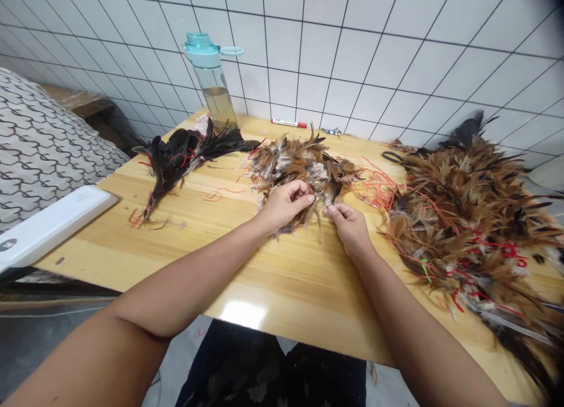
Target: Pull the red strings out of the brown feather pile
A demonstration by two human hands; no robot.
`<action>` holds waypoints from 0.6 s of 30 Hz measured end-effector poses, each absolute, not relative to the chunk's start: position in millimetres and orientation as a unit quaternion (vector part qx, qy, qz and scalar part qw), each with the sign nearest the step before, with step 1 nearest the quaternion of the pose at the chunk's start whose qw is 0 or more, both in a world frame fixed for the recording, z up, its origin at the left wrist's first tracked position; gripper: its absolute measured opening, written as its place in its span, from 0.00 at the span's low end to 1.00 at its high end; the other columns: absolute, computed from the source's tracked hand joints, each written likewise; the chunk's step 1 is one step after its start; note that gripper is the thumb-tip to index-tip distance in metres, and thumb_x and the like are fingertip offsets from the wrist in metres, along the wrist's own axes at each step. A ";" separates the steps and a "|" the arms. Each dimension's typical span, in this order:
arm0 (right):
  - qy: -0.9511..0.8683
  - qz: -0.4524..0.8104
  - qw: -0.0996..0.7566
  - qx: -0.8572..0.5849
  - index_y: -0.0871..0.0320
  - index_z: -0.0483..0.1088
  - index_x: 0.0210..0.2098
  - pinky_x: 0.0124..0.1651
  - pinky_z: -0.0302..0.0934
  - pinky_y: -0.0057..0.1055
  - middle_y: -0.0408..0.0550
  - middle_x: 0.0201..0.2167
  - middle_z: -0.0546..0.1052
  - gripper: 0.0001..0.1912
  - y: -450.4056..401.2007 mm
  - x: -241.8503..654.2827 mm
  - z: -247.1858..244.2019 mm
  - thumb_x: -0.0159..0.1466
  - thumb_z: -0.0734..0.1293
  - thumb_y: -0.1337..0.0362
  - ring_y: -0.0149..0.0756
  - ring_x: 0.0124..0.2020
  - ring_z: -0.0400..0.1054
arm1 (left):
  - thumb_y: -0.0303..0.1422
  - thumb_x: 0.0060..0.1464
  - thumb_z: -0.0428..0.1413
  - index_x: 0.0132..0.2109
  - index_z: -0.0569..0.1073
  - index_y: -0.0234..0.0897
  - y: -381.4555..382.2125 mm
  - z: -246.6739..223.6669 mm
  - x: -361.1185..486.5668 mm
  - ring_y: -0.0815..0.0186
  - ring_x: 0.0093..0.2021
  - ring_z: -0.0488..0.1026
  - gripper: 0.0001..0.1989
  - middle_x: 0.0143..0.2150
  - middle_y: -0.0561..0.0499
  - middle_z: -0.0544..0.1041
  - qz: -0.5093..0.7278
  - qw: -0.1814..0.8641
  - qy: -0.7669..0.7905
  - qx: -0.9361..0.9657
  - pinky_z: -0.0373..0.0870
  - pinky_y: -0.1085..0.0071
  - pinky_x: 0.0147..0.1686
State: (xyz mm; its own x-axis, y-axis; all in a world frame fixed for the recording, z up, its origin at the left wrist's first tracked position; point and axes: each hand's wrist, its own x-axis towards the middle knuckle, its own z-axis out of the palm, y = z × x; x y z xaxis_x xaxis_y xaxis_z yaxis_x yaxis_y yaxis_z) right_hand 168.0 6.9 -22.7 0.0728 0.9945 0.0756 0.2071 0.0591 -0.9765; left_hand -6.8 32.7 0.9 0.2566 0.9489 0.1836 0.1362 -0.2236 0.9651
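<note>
Brown feather tuft (329,191) pinched by right hand (352,228), fingers at near edge of feather pile (284,157), mid-surface (295,278). Left hand (282,206) curled over pile; cannot tell if grasping. Step: seemingly fine tuft handling; next move calls for light, steady pinch. Marker (287,123), bottle (218,98) beyond.

The feathers (286,160) are brown, some blackish, with pale fluffy down among them. They lie in a loose, ragged heap on the table (304,289), pointing various ways.
</note>
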 end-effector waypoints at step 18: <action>-0.573 0.400 0.468 -0.541 0.58 0.75 0.26 0.33 0.57 0.29 0.43 0.22 0.70 0.13 8.1 167.4 -27.2 0.56 0.66 0.55 0.33 0.29 0.63 | 0.38 0.52 0.56 0.32 0.66 0.36 25.2 2.5 2.2 0.75 0.23 0.59 0.11 0.24 0.57 0.66 0.430 0.498 0.416 0.627 0.56 0.76 0.24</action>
